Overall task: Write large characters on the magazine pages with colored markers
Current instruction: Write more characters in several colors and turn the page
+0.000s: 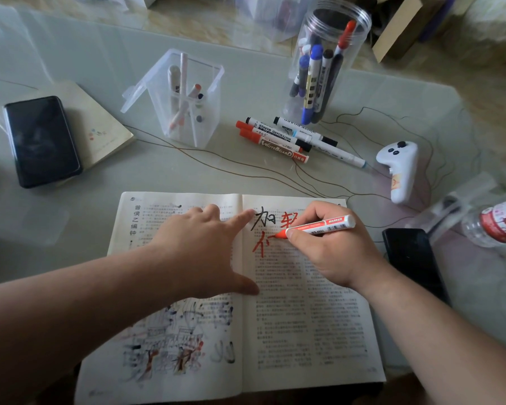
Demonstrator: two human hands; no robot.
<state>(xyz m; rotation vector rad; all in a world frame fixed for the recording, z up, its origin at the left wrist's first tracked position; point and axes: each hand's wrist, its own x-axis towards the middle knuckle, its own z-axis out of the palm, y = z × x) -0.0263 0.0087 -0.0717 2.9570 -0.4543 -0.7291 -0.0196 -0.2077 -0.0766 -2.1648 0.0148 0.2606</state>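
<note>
Your right hand (330, 247) pinches the red marker (319, 225), tip on the right page of the magazine (304, 317) mid-character, while your left hand (205, 247) presses flat across the spine. Next, probably finish this red character's strokes, keeping the page pinned.

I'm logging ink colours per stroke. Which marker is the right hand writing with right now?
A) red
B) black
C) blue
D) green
A: the right hand grips a red marker whose red tip touches the magazine on its right page, next to fresh red strokes.
</note>
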